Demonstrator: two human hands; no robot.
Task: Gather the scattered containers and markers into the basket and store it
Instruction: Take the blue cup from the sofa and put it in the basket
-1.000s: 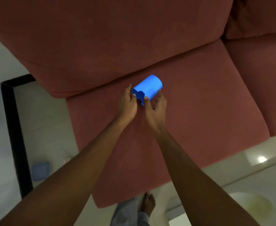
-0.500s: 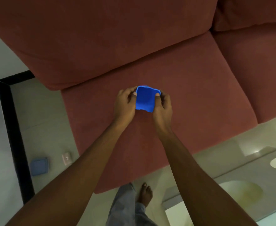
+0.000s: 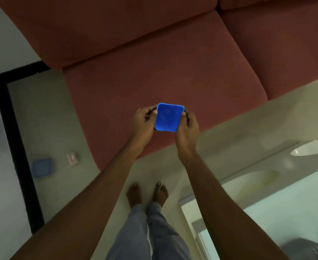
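Note:
A bright blue square container [image 3: 167, 117] is held upright in the air above the front edge of the red sofa seat [image 3: 173, 72], its open top facing me. My left hand [image 3: 144, 121] grips its left side and my right hand [image 3: 188, 126] grips its right side, thumbs on the rim. A grey perforated basket [image 3: 312, 250] shows partly at the bottom right corner. No markers are visible.
A blue square lid [image 3: 42, 167] and a small pink object [image 3: 72, 158] lie on the floor left of the sofa, beside a black frame edge [image 3: 13, 143]. A pale table [image 3: 267, 184] stands at the right. My bare feet [image 3: 146, 194] stand on the floor.
Both hands lifted the blue container off the sofa seat, turned it from lying on its side to upright, and drew it back towards me, past the seat's front edge.

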